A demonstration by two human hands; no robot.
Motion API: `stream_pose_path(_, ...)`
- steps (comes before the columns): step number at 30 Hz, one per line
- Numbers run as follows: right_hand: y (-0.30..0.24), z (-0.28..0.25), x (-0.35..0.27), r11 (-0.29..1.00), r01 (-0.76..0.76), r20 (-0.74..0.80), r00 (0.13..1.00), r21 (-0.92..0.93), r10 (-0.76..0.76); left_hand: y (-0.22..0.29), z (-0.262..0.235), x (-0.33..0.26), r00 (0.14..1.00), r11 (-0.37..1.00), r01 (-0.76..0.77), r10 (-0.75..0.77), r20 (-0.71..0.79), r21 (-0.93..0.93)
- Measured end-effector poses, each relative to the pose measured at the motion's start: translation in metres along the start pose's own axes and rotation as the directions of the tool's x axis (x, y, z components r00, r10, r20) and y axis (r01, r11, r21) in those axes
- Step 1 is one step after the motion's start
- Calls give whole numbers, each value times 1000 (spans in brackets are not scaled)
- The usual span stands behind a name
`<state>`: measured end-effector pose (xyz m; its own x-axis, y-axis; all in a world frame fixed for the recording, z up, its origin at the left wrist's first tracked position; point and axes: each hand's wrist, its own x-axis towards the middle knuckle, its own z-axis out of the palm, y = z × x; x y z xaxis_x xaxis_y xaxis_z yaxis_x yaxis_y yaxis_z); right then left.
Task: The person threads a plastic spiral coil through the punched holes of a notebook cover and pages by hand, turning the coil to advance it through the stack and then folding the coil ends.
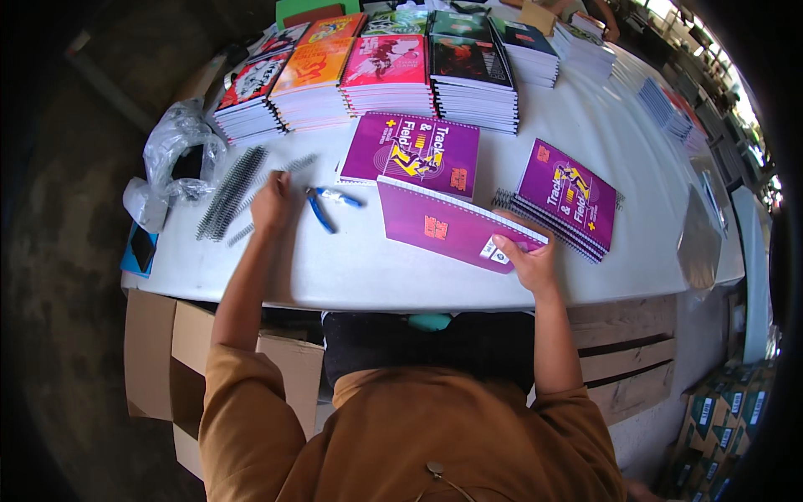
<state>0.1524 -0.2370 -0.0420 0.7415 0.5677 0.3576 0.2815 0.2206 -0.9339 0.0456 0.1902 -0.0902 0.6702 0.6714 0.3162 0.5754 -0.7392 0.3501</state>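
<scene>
In my right hand [531, 263] is a purple notebook [443, 224], gripped at its right end with the thumb on the cover. It stands tilted over the table, and a row of punched holes runs along its upper edge. My left hand [270, 202] is closed on a thin spiral binding coil [301, 163], whose two ends stick out past the fingers. Just left of that hand lies a bunch of dark spiral coils [230, 197]. Blue-handled pliers [322, 213] rest open on the table to its right.
Behind the held notebook lies a stack of purple notebooks [393, 146]; another purple stack [569, 197], with coils, is at right. Tall stacks of colourful notebooks [385, 67] line the back. Clear plastic wrap [180, 151] sits at left. Below are a cardboard box [150, 351] and wooden slats [627, 335].
</scene>
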Motion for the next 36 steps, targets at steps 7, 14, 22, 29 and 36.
stream_pose_path(7, 4, -4, -4, 996, -40, -5, 999, 74, 40, 42, -99, 53, 993, 877, -116, 86, -85, -467)
stream_pose_path(14, 1, 3, -2, 1000, 17, -12, 1000, 3, -17, 132, -91, -64, 808, 655, -68, 479, 344, -752)
stream_pose_path(22, -1, 2, -6, 975, 121, 9, 993, -185, -121, 140, -89, -65, 844, 644, 117, 337, 417, -756)
stream_pose_path(29, -3, 1, -4, 980, 186, 29, 982, -75, -185, 133, -91, -45, 795, 519, 86, 479, 372, -851)
stream_pose_path(36, 6, -1, -15, 990, -140, 20, 990, 34, 139, 166, -128, -42, 582, 650, -620, 757, 297, -440)
